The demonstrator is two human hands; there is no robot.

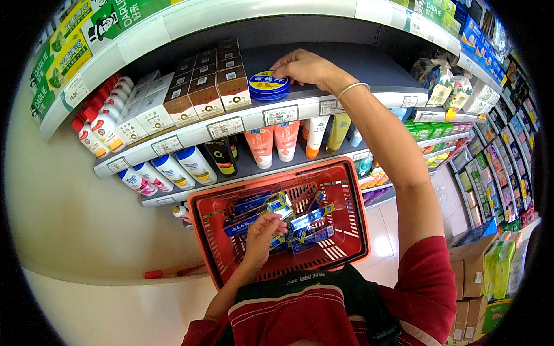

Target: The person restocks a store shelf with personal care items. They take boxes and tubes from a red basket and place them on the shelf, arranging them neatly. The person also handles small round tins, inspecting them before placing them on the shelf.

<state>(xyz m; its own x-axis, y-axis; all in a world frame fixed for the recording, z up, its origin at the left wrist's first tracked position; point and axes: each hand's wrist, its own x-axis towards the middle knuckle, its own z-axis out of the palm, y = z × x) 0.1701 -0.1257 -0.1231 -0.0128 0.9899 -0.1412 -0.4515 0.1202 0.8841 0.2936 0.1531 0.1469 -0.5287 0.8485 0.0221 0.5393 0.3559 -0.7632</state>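
A short stack of round blue tins with yellow lids (269, 86) sits at the shelf's front edge. My right hand (306, 68), a bangle on its wrist, is closed on the right rim of the top tin. Below the shelf is a red plastic shopping basket (360, 230), with several long blue boxes (311, 218) lying at odd angles in it. My left hand (265, 235) is over the basket, fingers bent and pinched together beside a green, yellow and blue box end (279, 205). What those fingers hold, if anything, cannot be made out.
Left of the tins stand brown and white cartons (203, 95) and red-capped bottles (104, 128). The lower shelf bears tubes (259, 145) and blue-capped bottles (173, 171). Packages (435, 81) stand at the right. A shelf lip (259, 11) curves overhead. Cardboard boxes (470, 274) are stacked at lower right.
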